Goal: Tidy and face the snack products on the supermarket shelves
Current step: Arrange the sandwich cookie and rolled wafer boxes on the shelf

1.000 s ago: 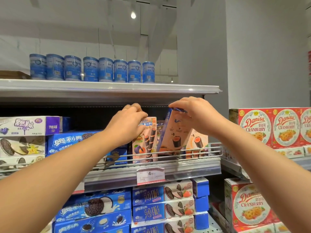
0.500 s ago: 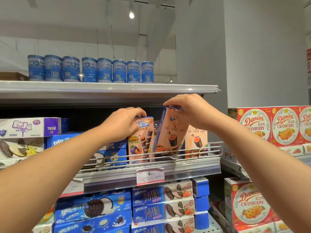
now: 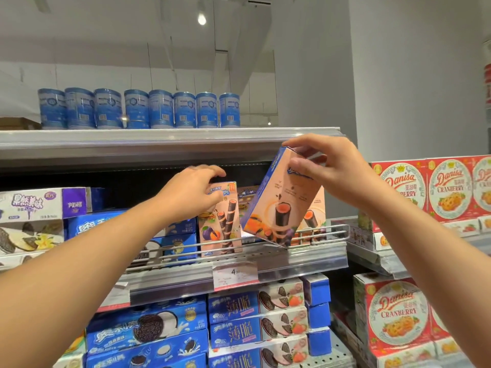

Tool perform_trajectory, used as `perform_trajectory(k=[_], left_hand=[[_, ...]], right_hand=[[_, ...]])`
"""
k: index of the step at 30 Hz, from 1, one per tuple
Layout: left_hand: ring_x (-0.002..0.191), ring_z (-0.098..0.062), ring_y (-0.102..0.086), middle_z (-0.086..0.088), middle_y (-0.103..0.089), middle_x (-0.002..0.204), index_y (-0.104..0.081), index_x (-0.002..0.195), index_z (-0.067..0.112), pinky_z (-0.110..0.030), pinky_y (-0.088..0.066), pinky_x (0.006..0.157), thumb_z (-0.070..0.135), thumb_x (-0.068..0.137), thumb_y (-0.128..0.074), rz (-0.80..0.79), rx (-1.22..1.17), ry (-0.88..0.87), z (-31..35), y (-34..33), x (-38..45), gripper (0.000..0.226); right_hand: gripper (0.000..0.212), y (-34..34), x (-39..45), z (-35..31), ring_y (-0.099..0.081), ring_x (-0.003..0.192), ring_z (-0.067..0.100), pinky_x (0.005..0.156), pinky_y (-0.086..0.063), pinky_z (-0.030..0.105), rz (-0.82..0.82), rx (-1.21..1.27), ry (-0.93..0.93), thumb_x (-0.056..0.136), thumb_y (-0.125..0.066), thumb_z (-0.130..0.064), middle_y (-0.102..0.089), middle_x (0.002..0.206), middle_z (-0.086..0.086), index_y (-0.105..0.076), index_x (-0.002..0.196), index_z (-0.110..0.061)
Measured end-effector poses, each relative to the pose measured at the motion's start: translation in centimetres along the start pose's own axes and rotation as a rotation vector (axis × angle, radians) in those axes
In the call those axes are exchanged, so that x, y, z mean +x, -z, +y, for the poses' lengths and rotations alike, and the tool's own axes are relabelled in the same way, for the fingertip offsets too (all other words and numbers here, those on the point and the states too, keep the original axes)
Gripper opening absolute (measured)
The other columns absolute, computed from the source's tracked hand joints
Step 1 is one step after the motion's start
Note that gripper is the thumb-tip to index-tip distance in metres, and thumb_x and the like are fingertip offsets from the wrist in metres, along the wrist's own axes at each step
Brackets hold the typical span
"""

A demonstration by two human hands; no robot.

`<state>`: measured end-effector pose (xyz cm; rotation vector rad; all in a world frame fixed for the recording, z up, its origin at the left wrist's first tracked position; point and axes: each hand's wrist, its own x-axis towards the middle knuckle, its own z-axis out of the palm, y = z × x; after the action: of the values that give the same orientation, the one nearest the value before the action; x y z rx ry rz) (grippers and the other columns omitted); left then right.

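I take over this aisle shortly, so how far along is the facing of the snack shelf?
Looks done: the blue cookie boxes below sit stacked, fronts outward. In hand: the right hand holds a tilted pink wafer-roll box lifted over the wire rail, while the left hand steadies the upright pink box. Left: setting the tilted box back upright, facing front.

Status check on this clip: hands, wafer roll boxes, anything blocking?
Right hand grips tilted pink wafer roll box, lifted above wire shelf rail. Left hand holds upright pink wafer roll box on shelf. Nothing blocking the gap.
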<state>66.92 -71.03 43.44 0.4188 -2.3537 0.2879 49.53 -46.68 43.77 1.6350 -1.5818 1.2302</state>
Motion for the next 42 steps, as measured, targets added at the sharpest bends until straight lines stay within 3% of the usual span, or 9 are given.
perform_trajectory(k=[4,8,13,16,20,24,29,33,42], left_hand=[[0.113,-0.003,-0.059,0.012,-0.066,0.124,-0.063,0.126,0.032,-0.031,-0.050,0.096,0.039,0.097,-0.059,0.187,-0.239,-0.062,1.8,1.4,-2.1,0.030],[0.102,-0.002,-0.068,0.014,-0.074,0.108,-0.065,0.121,0.038,-0.031,-0.055,0.087,0.059,0.087,-0.062,0.032,-0.658,-0.069,4.3,1.8,-5.5,0.040],[0.099,-0.029,-0.072,-0.009,-0.076,0.101,-0.065,0.119,0.026,-0.044,-0.057,0.092,0.017,0.087,-0.077,-0.027,-0.942,0.048,4.2,0.1,-7.8,0.036],[0.099,-0.028,-0.072,-0.006,-0.076,0.103,-0.063,0.116,0.023,-0.051,-0.056,0.093,0.012,0.085,-0.078,-0.073,-0.916,0.140,2.9,-0.6,-9.3,0.036],[0.094,-0.030,-0.073,-0.008,-0.076,0.100,-0.061,0.110,0.018,-0.056,-0.056,0.090,0.017,0.077,-0.085,-0.072,-0.897,0.260,1.7,-1.6,-11.1,0.041],[0.091,-0.033,-0.073,-0.008,-0.077,0.099,-0.062,0.105,0.023,-0.062,-0.056,0.084,0.015,0.079,-0.085,-0.078,-0.897,0.315,0.6,-2.4,-12.1,0.035],[0.089,-0.025,-0.073,0.000,-0.077,0.099,-0.062,0.097,0.043,-0.050,-0.059,0.085,0.018,0.082,-0.082,-0.098,-0.823,0.322,-0.1,-2.8,-12.7,0.035],[0.084,-0.017,-0.073,0.002,-0.077,0.099,-0.062,0.104,0.030,-0.041,-0.060,0.081,0.016,0.083,-0.081,-0.107,-0.807,0.329,-0.2,-3.1,-12.9,0.032],[0.082,-0.010,-0.071,0.005,-0.076,0.097,-0.061,0.105,0.030,-0.030,-0.060,0.073,0.020,0.083,-0.081,-0.066,-0.749,0.315,0.0,-3.2,-13.1,0.031]], right_hand=[[0.022,-0.9,-0.3,-0.7,-0.067,0.091,0.000,0.071,-0.049,0.013,-0.022,0.070,0.015,0.090,-0.075,-0.030,-0.071,0.097,-0.016,-0.070,0.112,-0.032],[0.023,-3.1,-0.2,-2.0,-0.070,0.090,0.006,0.077,-0.056,0.024,-0.051,0.111,0.072,0.083,-0.082,-0.030,-0.073,0.094,-0.011,-0.070,0.102,-0.027],[0.012,-5.1,0.7,-3.4,-0.069,0.086,0.007,0.075,-0.058,0.031,-0.232,0.128,0.057,0.094,-0.069,-0.039,-0.073,0.090,-0.009,-0.071,0.096,-0.027],[0.026,-5.0,1.9,-2.6,-0.067,0.085,0.011,0.077,-0.056,0.038,-0.296,-0.141,0.083,0.104,-0.051,-0.037,-0.073,0.090,-0.008,-0.073,0.097,-0.025],[0.024,-5.9,4.8,-0.4,-0.066,0.099,0.029,0.082,-0.056,0.043,-0.307,-0.661,0.174,0.101,-0.049,-0.025,-0.073,0.107,0.002,-0.070,0.115,-0.025],[0.038,-8.8,8.4,1.3,-0.064,0.108,0.030,0.084,-0.057,0.042,-0.516,-0.858,0.162,0.096,-0.063,-0.032,-0.068,0.120,0.006,-0.061,0.133,-0.023],[0.068,-12.1,11.9,3.3,-0.063,0.103,0.025,0.083,-0.057,0.037,-0.785,-0.896,-0.028,0.082,-0.081,-0.036,-0.065,0.121,0.004,-0.052,0.141,-0.020],[0.075,-13.2,12.7,4.0,-0.063,0.107,0.025,0.090,-0.057,0.042,-0.918,-0.841,-0.155,0.077,-0.084,-0.039,-0.063,0.124,0.003,-0.049,0.141,-0.021],[0.076,-14.2,12.1,4.7,-0.062,0.100,0.020,0.075,-0.052,0.032,-0.860,-0.815,-0.112,0.072,-0.088,-0.039,-0.065,0.119,-0.001,-0.051,0.136,-0.023]])
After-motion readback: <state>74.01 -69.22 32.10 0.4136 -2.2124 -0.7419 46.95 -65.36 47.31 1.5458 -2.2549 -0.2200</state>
